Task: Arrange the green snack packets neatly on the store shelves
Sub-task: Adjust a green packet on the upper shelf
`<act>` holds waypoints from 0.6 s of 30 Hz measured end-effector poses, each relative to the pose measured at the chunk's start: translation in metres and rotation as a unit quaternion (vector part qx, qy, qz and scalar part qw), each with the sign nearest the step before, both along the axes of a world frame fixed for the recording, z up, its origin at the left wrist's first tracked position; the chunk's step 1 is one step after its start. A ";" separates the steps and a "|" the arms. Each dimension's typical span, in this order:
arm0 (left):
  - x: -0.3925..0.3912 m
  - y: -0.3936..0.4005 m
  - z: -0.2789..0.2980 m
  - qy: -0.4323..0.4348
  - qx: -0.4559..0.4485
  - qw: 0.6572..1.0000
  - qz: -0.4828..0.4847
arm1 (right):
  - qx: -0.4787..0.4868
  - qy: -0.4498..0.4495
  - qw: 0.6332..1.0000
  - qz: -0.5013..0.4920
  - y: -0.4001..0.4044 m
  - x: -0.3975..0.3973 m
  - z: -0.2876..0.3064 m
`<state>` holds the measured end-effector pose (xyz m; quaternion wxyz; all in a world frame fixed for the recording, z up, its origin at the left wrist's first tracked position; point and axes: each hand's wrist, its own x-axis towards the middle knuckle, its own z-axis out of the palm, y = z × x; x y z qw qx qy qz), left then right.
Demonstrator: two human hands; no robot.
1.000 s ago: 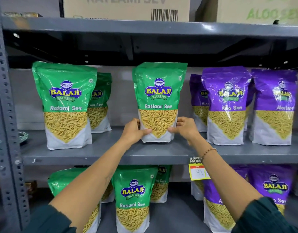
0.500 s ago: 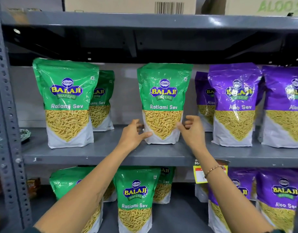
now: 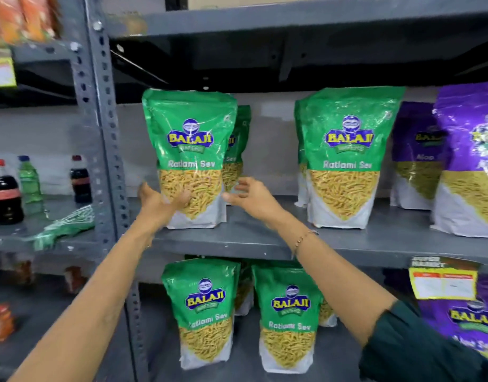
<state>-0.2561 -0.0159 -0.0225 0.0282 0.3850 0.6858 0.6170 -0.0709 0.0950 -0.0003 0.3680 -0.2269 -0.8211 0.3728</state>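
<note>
Middle shelf [image 3: 237,241], centre of frame: I see a green snack packet [image 3: 192,158] standing upright near the front edge, label facing out. A second green packet [image 3: 238,144] stands right behind it, mostly hidden. My left hand [image 3: 161,201] is against the front packet's lower left corner, thumb laid across the clear window, fingers behind the left edge; I cannot tell whether it grips or only rests there. My right hand [image 3: 251,194] is just beside the packet's lower right edge, fingers spread and open, holding nothing; contact with the packet is unclear from blur. A thin bracelet [image 3: 303,239] sits on the right wrist.

Right of centre on the same shelf: another green packet [image 3: 344,158], upright, with one more tucked behind its left side. Purple packets [image 3: 468,161] fill the far right.

Lower shelf, bottom centre: two green packets [image 3: 207,312] upright side by side, others behind. A yellow price tag [image 3: 444,282] hangs at lower right. Left bay, mid-left of frame: drink bottles [image 3: 4,191].
</note>
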 end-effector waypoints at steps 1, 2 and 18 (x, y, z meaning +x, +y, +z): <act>-0.012 -0.002 -0.003 -0.024 -0.022 0.997 -0.066 | -0.019 -0.020 1.000 0.009 -0.002 -0.012 -0.001; -0.021 -0.004 -0.007 -0.037 -0.026 0.991 -0.127 | -0.030 -0.033 0.999 0.019 -0.004 -0.021 -0.003; -0.005 0.032 0.006 -0.028 0.003 0.965 -0.260 | -0.068 0.082 0.990 -0.088 0.005 -0.023 -0.004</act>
